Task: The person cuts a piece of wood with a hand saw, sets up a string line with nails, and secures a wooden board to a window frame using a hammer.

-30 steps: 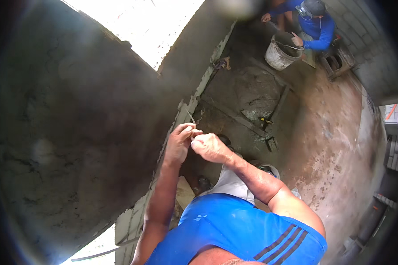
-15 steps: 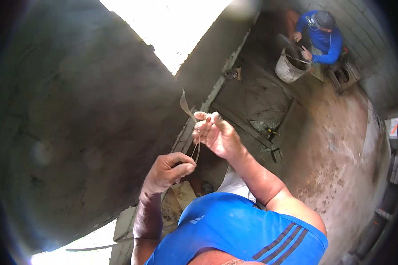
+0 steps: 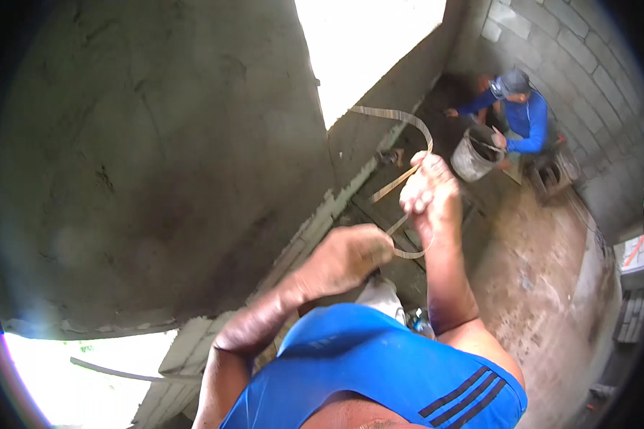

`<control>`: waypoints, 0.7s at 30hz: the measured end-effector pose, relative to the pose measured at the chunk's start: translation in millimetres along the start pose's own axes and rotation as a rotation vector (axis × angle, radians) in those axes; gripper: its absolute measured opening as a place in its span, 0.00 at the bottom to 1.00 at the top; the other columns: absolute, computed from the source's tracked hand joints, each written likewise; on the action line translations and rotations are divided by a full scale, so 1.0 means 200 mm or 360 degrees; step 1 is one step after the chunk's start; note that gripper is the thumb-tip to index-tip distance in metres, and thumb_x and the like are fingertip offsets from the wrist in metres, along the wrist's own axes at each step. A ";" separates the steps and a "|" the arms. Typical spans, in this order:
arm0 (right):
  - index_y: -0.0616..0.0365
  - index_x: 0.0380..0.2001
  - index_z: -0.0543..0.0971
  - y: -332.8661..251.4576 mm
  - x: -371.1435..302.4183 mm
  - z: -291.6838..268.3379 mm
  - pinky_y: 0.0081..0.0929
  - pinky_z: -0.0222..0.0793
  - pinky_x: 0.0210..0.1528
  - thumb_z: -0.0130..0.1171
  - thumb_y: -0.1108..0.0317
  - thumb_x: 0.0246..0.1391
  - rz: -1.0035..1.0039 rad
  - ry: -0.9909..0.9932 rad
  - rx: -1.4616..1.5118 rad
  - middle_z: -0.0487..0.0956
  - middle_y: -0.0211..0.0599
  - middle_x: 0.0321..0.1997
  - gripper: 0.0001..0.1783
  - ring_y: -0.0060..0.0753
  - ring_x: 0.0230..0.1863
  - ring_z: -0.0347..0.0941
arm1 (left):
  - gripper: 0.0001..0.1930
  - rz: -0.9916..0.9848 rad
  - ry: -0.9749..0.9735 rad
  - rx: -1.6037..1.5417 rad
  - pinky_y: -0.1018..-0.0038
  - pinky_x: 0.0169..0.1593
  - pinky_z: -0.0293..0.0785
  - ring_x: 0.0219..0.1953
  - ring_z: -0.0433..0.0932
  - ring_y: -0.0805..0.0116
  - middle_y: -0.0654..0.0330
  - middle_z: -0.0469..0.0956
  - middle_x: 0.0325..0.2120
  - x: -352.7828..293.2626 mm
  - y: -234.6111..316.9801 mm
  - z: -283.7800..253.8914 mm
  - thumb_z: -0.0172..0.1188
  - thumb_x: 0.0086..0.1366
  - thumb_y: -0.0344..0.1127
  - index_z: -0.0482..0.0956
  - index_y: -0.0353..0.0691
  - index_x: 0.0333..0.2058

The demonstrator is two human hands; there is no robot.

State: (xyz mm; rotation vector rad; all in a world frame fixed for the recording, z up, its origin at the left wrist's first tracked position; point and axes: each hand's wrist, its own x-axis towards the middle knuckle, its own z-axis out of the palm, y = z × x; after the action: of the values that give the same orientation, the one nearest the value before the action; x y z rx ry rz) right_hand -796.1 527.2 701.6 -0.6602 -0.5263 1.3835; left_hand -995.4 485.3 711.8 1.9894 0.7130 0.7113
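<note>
In the head camera's view, you hold a thin, tan flat strip (image 3: 390,112) aloft, left of a pale, grime-streaked bucket (image 3: 471,159). Your right hand (image 3: 434,189), the nearer to the bucket, has its fingers curled tight on the strip, with one length arching out past the knuckles and another jutting leftward, away from the bucket. Your left hand (image 3: 358,254), farther from the bucket, is blurred; thumb and fingers look pressed together on the strip's lower loop, though the fingertips cannot be made out. Gripping at two places probably keeps the springy slack, bowed between your hands, under control.

Beyond the bucket, a co-worker (image 3: 531,121) in a blue long-sleeved top and dark cap stays low, one hand at its rim, perhaps to steady it. The bucket's mouth is open and its interior dark; what it contains cannot be told. Right of the bucket sits a hollow concrete block (image 3: 553,175), its cavity in shadow.
</note>
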 end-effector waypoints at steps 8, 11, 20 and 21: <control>0.67 0.43 0.75 0.09 0.19 -0.16 0.29 0.75 0.37 0.43 0.45 0.70 0.0177 -0.0245 0.0456 0.78 0.31 0.27 0.30 0.31 0.32 0.76 | 0.04 -0.0162 0.0366 -0.0442 0.81 0.33 0.71 0.28 0.73 0.80 0.65 0.79 0.29 -0.03 0.21 -0.37 0.58 0.70 0.31 0.79 0.38 0.37; 0.64 0.42 0.74 0.29 0.15 -0.24 0.28 0.72 0.32 0.43 0.53 0.71 0.0658 -0.0056 0.0550 0.74 0.25 0.24 0.22 0.26 0.28 0.73 | 0.03 -0.0204 0.0376 -0.0259 0.81 0.32 0.67 0.28 0.71 0.82 0.66 0.76 0.25 -0.12 0.19 -0.39 0.56 0.70 0.28 0.78 0.37 0.37; 0.60 0.25 0.84 0.33 0.07 -0.36 0.38 0.76 0.40 0.37 0.36 0.67 0.0278 -0.0560 -0.2617 0.83 0.36 0.22 0.41 0.37 0.32 0.83 | 0.06 0.0279 0.0291 0.0580 0.62 0.49 0.73 0.47 0.74 0.52 0.52 0.75 0.40 -0.17 -0.15 -0.09 0.59 0.64 0.34 0.76 0.39 0.36; 0.58 0.34 0.86 0.26 0.03 -0.26 0.37 0.76 0.46 0.33 0.31 0.66 0.0426 -0.0627 -0.1985 0.86 0.37 0.30 0.43 0.37 0.40 0.83 | 0.06 0.0326 0.0320 0.0663 0.64 0.50 0.74 0.47 0.75 0.52 0.53 0.75 0.41 -0.13 -0.16 -0.07 0.61 0.65 0.32 0.75 0.38 0.37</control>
State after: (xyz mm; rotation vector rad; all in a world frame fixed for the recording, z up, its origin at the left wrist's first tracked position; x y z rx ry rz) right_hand -797.3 529.5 627.5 -1.4872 -1.7191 1.3310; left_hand -1029.3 487.7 684.1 2.4187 0.8357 0.9557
